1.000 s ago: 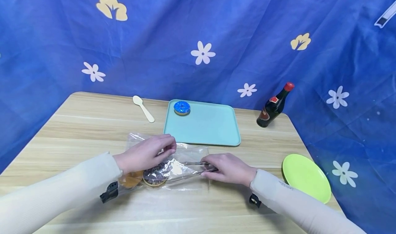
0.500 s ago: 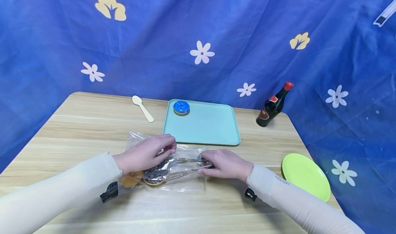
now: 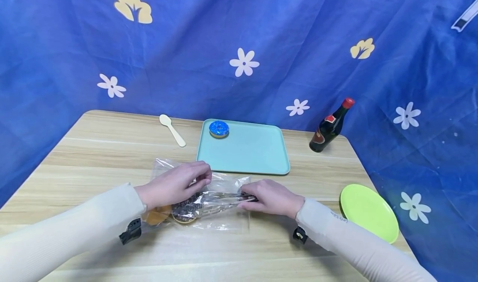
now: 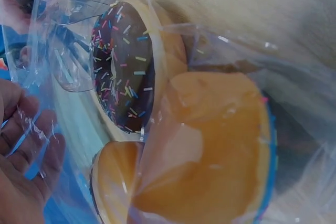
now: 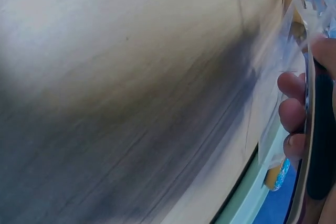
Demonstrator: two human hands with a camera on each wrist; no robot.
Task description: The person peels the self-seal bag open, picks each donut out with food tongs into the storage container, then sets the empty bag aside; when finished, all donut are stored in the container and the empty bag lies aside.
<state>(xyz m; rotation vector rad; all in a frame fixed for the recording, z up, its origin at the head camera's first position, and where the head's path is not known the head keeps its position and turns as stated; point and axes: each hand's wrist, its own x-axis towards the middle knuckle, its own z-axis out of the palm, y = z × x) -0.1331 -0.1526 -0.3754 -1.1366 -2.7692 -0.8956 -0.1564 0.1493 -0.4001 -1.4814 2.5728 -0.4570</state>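
A clear plastic bag (image 3: 228, 184) lies in front of the tray with several doughnuts inside. One is a chocolate doughnut (image 4: 123, 66) with coloured sprinkles; beside it, a doughnut (image 4: 205, 145) with blue icing at its edge turns its tan underside to the left wrist camera. My left hand (image 3: 179, 185) pinches the bag's upper edge, its forearm over the left part of the bag. My right hand (image 3: 272, 197) grips metal tongs (image 5: 321, 135) by their dark handles. Their tips are inside the bag beside the chocolate doughnut; whether they clasp it, I cannot tell.
Behind the bag lies a light teal tray (image 3: 254, 149) with a blue-iced doughnut (image 3: 219, 129) in its far left corner. A cream spoon (image 3: 172, 130) is left of it. A dark bottle (image 3: 328, 128) stands back right, and a green plate (image 3: 369, 213) lies at the right edge.
My right hand has moved slightly left, pushing the tongs a little further into the bag. The tongs' arms have come closer together. My left hand has stayed almost still.
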